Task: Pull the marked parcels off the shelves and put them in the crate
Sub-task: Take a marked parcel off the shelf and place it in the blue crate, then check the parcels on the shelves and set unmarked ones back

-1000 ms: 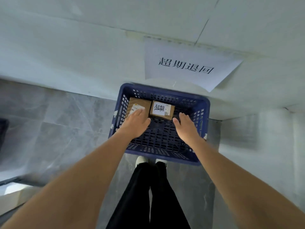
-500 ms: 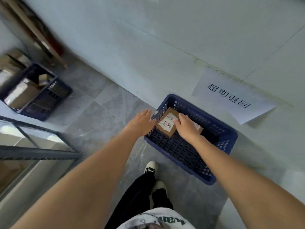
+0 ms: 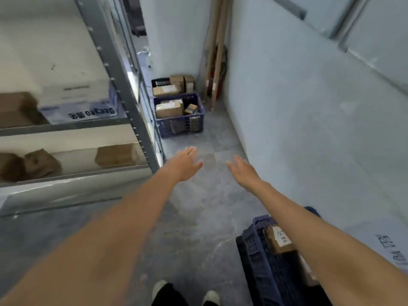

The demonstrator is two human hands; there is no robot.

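Currently both hands are out in front over the grey floor (image 3: 198,217), fingers straight and loosely spread, holding nothing. Left hand (image 3: 184,163) hangs just right of the metal shelf upright (image 3: 123,89); right hand (image 3: 244,171) is beside it, near the pale wall (image 3: 309,129), the two apart. Below and behind the right forearm sits the blue crate (image 3: 260,257), partly hidden by the arm; a brown parcel (image 3: 279,240) with a white label lies inside it. To the left of the left hand, shelves (image 3: 66,127) carry brown parcels, one (image 3: 116,155) on the lower level nearest the upright, plus a white-and-blue box (image 3: 81,102) above. Ahead of both hands, a second blue crate (image 3: 180,122) stands on the floor, filled with cardboard boxes; more boxes (image 3: 174,85) lie behind it. Details on shelf labels are too blurred to read.
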